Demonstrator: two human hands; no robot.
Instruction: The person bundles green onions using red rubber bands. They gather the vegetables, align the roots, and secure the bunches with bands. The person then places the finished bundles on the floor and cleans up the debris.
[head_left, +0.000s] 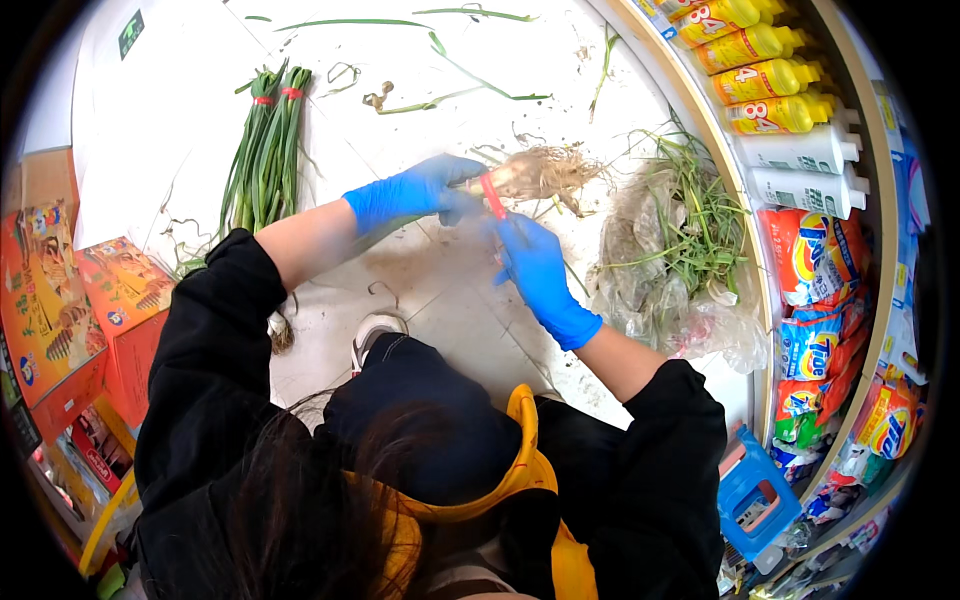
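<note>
My left hand (420, 191), in a blue glove, is closed round a bundle of green onions (529, 174) whose dirty, rooty ends point right. Red tape (493, 196) lies across the bundle's pale part, and my right hand (534, 262), gloved in blue too, has its fingertips at the tape's lower end. Blur hides how the fingers grip. On the floor at the upper left, bundles of green onions (262, 161) bound with red tape lie side by side. White bulb ends (280, 332) show below my left forearm.
Plastic bags (637, 255) and green leaf scraps (697, 225) lie beside the right shelf (720, 157), which holds bottles and detergent bags (810, 259). Orange boxes (124, 315) stand left. Loose leaves (352, 24) litter the tiled floor. A blue plastic stool (757, 495) is at lower right.
</note>
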